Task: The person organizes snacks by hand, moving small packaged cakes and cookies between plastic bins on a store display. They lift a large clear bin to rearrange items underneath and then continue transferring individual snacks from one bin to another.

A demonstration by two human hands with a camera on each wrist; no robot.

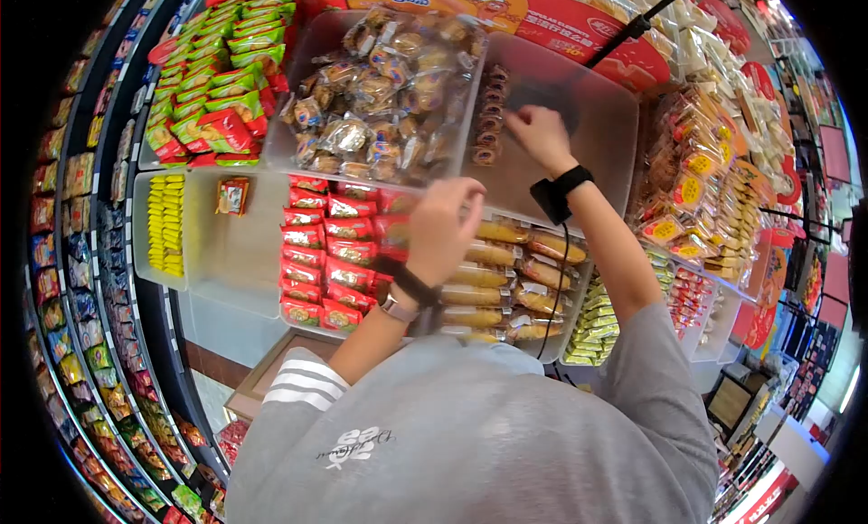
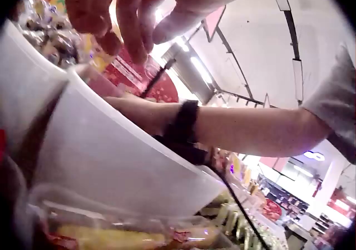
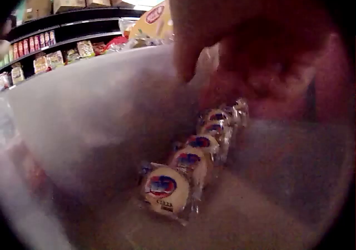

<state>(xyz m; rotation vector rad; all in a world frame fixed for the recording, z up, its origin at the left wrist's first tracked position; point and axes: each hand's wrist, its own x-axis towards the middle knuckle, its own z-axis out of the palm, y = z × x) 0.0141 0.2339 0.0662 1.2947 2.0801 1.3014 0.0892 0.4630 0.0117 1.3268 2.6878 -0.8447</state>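
Observation:
In the head view, a row of round cakes in clear wrappers lines the left side of a translucent bin. My right hand is inside this bin, just right of the row. In the right wrist view, the wrapped cakes stand one behind another, and the loosely bent fingers of the right hand are over the far end with a gap from the thumb. My left hand, blurred, is over the front edge of the bins. Its fingers hang loosely, holding nothing.
Left of this bin stands another bin heaped with loose wrapped cakes. Red packets and long yellow packaged snacks fill bins in front. A black cable hangs from the right wrist. A black pole slants above the back right.

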